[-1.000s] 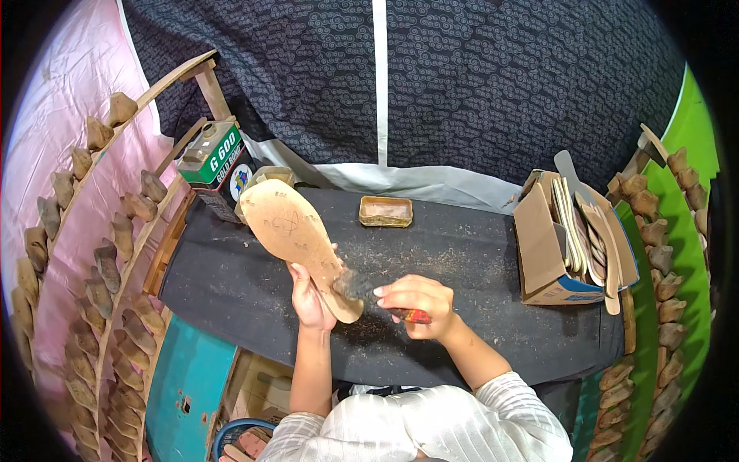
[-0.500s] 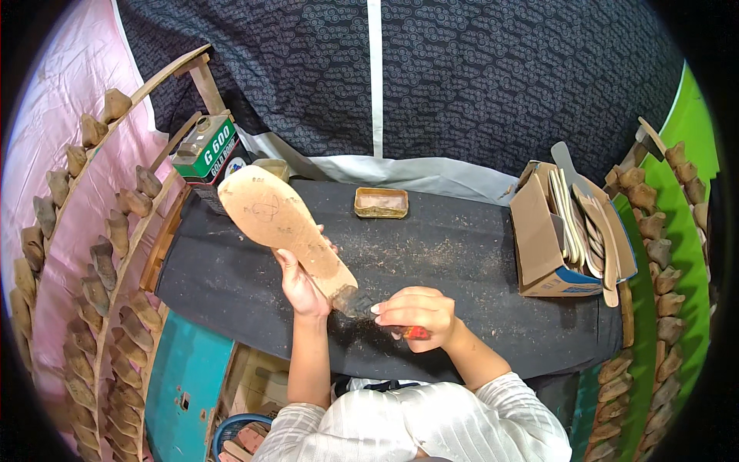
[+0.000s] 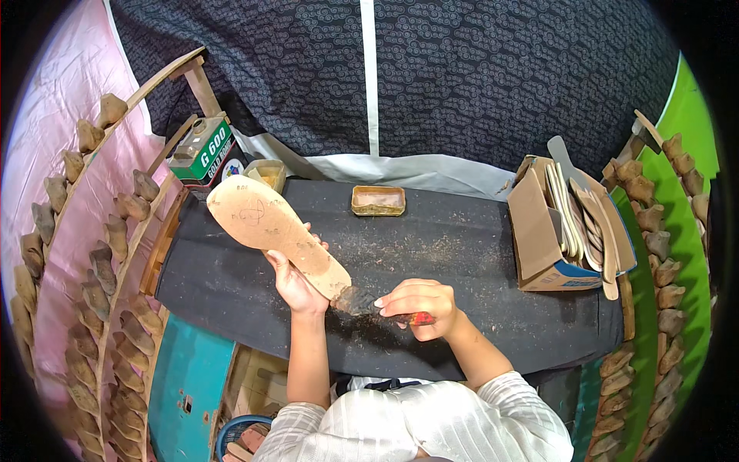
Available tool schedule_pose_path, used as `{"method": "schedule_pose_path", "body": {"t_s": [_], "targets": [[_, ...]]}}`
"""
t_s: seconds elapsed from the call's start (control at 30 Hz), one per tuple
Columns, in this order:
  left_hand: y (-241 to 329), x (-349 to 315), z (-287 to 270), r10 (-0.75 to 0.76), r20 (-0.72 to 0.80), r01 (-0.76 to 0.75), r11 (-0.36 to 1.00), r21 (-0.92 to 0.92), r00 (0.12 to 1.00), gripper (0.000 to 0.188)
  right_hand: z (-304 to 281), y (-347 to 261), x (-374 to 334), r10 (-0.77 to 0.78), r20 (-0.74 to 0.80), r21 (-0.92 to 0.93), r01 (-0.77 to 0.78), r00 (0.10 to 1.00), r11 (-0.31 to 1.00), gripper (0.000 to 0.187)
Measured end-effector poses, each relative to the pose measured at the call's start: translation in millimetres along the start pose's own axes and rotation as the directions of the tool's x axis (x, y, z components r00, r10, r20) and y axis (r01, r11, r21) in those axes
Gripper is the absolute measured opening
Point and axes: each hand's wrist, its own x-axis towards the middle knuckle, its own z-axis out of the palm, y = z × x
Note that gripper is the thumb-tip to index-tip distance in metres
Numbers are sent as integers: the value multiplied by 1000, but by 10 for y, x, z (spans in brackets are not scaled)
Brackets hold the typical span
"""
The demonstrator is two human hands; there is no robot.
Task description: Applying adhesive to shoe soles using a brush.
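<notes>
A tan shoe insole (image 3: 277, 227) with dark handwritten marks is in my left hand (image 3: 299, 283). My thumb lies along its near edge, and the other fingers show at its far edge. The insole is tilted, its wide toe end up and to the left, its heel end toward my right hand. My right hand (image 3: 419, 308) is closed around a brush (image 3: 360, 302) with a red handle and dark, crusted bristles. These bristles touch the heel end of the insole.
A black-covered table (image 3: 462, 323) is strewn with crumbs. On it stand a shallow brown dish (image 3: 378, 201), a yellowish tub (image 3: 268, 174), a green can (image 3: 202, 146) and a cardboard box (image 3: 535, 239) of insoles. Racks of wooden shoe lasts (image 3: 100, 258) flank the table.
The insole has tipped a little left and lower at its toe end. The brush has stayed at the heel end, its handle now more level.
</notes>
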Motion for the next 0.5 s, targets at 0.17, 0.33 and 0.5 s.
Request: {"method": "schedule_pose_path", "body": {"t_s": [0.17, 0.33, 0.5], "targets": [[-38, -70, 5, -48, 12, 49, 999, -21, 999, 46, 68, -2, 11, -41, -85, -39, 38, 996, 999, 32], [-47, -110, 4, -87, 3, 87, 996, 21, 996, 49, 117, 0, 36, -102, -115, -70, 95, 988, 993, 29], [31, -56, -81, -116, 36, 119, 988, -102, 993, 51, -3, -58, 0, -36, 15, 1, 36, 999, 999, 31]]}}
